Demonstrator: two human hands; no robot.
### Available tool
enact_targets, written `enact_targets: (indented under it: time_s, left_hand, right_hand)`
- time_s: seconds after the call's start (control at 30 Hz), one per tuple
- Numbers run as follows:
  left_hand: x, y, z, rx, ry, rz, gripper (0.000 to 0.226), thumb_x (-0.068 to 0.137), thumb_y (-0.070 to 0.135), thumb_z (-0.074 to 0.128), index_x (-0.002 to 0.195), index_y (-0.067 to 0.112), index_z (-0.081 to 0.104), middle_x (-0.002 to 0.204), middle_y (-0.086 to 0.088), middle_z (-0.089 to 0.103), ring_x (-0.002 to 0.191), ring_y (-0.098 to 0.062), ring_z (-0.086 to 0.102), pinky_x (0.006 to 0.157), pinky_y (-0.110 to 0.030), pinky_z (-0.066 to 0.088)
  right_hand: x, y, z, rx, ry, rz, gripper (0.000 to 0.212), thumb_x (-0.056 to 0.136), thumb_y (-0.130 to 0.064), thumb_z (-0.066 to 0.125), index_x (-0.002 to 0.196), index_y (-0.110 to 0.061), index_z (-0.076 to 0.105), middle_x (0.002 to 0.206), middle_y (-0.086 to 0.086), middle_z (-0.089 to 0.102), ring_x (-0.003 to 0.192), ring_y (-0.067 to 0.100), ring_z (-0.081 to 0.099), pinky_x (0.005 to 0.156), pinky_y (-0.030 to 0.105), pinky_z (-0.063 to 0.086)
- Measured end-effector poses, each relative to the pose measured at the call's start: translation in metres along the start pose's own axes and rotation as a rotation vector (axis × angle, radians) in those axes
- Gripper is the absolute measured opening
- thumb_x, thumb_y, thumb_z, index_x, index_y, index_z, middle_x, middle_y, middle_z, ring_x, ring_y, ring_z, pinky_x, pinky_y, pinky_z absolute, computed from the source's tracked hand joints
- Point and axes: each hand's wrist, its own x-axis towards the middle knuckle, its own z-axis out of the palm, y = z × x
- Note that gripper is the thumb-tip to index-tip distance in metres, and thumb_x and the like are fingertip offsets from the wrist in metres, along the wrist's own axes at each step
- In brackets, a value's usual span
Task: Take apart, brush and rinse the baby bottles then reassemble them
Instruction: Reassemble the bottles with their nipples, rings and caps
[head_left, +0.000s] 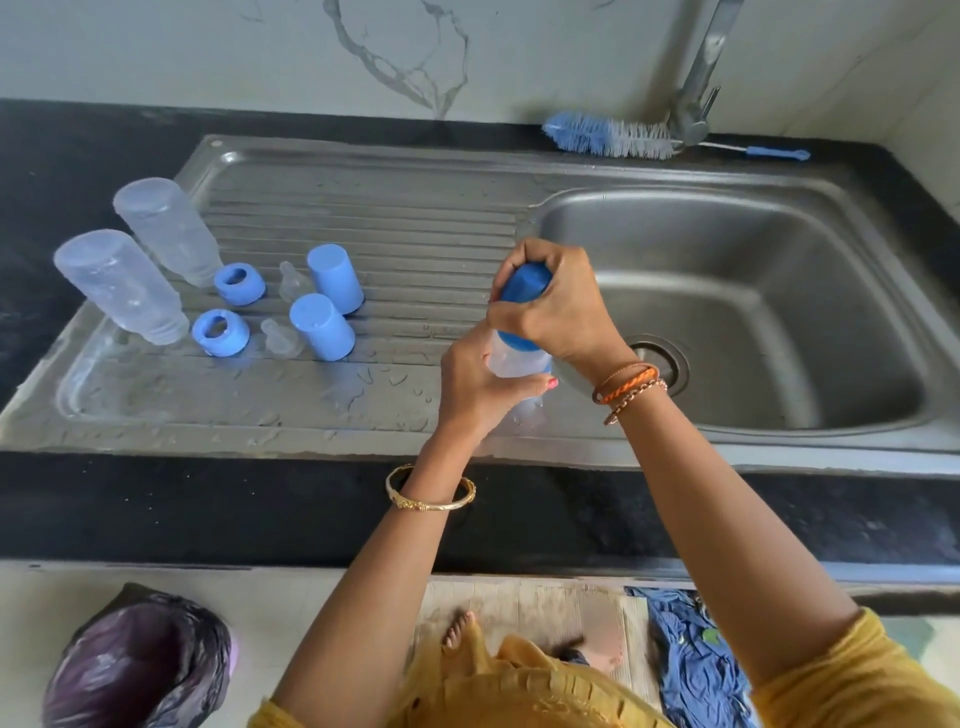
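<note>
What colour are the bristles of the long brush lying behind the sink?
Blue at the tip, fading to white or grey toward the handle; the bottle brush shows best in the head view.

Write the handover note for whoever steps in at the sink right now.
Left hand grips the clear body of the third bottle; right hand grips its blue cap, held over the sink edge.
On the drainboard: two bottle bodies upside down, two rings, two nipples, two caps, all apart.
Brush lies behind the basin by the tap.
Left: the held bottle, then reassembling all three.
</note>
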Motion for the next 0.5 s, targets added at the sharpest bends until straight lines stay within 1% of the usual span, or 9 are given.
enact_targets:
  time_s: [0.07, 0.13, 0.17, 0.23, 0.27, 0.33, 0.37, 0.4, 0.5]
  left_hand:
    - [0.0, 0.0, 0.0, 0.041, -0.001, 0.001, 0.047, 0.059, 0.014, 0.084, 0.093, 0.021, 0.052, 0.072, 0.017, 0.053, 0.068, 0.002, 0.053, 0.058, -0.007, 0.038]
    - [-0.001, 0.0, 0.0, 0.085, 0.006, 0.01, 0.046, 0.062, 0.016, 0.082, 0.096, 0.017, 0.052, 0.071, 0.014, 0.053, 0.07, -0.004, 0.053, 0.062, -0.009, 0.04]
    - [-0.001, 0.002, 0.0, 0.106, 0.012, 0.021, 0.045, 0.064, 0.016, 0.081, 0.1, 0.014, 0.054, 0.073, 0.011, 0.054, 0.073, -0.007, 0.056, 0.066, -0.015, 0.045]
    - [-0.001, 0.004, 0.001, 0.128, 0.009, 0.031, 0.047, 0.066, 0.016, 0.079, 0.106, 0.008, 0.056, 0.079, 0.005, 0.058, 0.081, -0.014, 0.061, 0.073, -0.027, 0.05]
    - [-0.002, 0.004, 0.0, 0.121, 0.003, 0.017, 0.047, 0.065, 0.019, 0.079, 0.104, 0.01, 0.056, 0.079, 0.006, 0.058, 0.08, -0.012, 0.061, 0.073, -0.027, 0.05]
    - [-0.002, 0.006, -0.001, 0.087, -0.008, -0.013, 0.039, 0.057, 0.027, 0.078, 0.087, 0.024, 0.053, 0.069, 0.013, 0.053, 0.071, 0.002, 0.056, 0.063, -0.014, 0.044]
    - [-0.003, 0.007, -0.001, 0.074, -0.006, -0.014, 0.039, 0.055, 0.027, 0.078, 0.079, 0.029, 0.048, 0.065, 0.015, 0.049, 0.066, 0.008, 0.053, 0.056, -0.009, 0.038]
    - [-0.003, 0.007, -0.002, 0.061, -0.005, -0.013, 0.043, 0.054, 0.024, 0.081, 0.076, 0.032, 0.045, 0.062, 0.016, 0.047, 0.063, 0.011, 0.05, 0.053, -0.008, 0.035]
    - [-0.004, 0.007, -0.002, 0.021, 0.003, -0.054, 0.045, 0.057, 0.011, 0.086, 0.074, 0.027, 0.047, 0.059, 0.017, 0.043, 0.057, 0.008, 0.047, 0.051, -0.008, 0.033]
  right_hand:
    - [-0.002, 0.0, 0.004, -0.009, 0.065, 0.013, 0.018, 0.051, -0.016, 0.065, 0.058, -0.026, 0.052, 0.063, -0.008, 0.059, 0.061, 0.011, 0.056, 0.06, 0.021, 0.048]
    - [-0.007, 0.002, 0.01, -0.03, 0.171, -0.005, 0.022, 0.055, -0.01, 0.069, 0.062, -0.022, 0.052, 0.063, -0.011, 0.056, 0.059, 0.006, 0.052, 0.057, 0.013, 0.042]
    - [-0.011, 0.002, 0.014, -0.045, 0.232, -0.025, 0.022, 0.058, -0.007, 0.069, 0.067, -0.019, 0.053, 0.064, -0.01, 0.056, 0.059, 0.005, 0.052, 0.056, 0.01, 0.04]
    - [-0.015, 0.002, 0.02, -0.053, 0.313, -0.045, 0.023, 0.06, -0.006, 0.069, 0.073, -0.015, 0.053, 0.068, -0.003, 0.059, 0.061, 0.007, 0.053, 0.055, 0.009, 0.041]
    - [-0.015, 0.002, 0.02, -0.042, 0.316, -0.036, 0.023, 0.06, -0.007, 0.069, 0.074, -0.014, 0.053, 0.069, -0.003, 0.06, 0.061, 0.008, 0.053, 0.054, 0.01, 0.041]
    - [-0.014, 0.002, 0.015, -0.01, 0.26, 0.0, 0.022, 0.057, -0.01, 0.069, 0.072, -0.017, 0.053, 0.068, -0.008, 0.058, 0.06, 0.006, 0.052, 0.054, 0.01, 0.041]
    - [-0.012, 0.002, 0.011, 0.006, 0.213, 0.013, 0.022, 0.057, -0.011, 0.069, 0.07, -0.019, 0.053, 0.068, -0.01, 0.058, 0.061, 0.006, 0.053, 0.056, 0.012, 0.043]
    - [-0.011, 0.002, 0.007, 0.019, 0.164, 0.015, 0.024, 0.057, -0.011, 0.07, 0.069, -0.022, 0.053, 0.068, -0.01, 0.058, 0.062, 0.007, 0.054, 0.057, 0.015, 0.045]
    - [-0.013, 0.004, -0.001, 0.083, 0.025, -0.024, 0.034, 0.056, -0.011, 0.075, 0.078, -0.025, 0.054, 0.076, -0.005, 0.059, 0.07, 0.01, 0.057, 0.066, 0.025, 0.05]
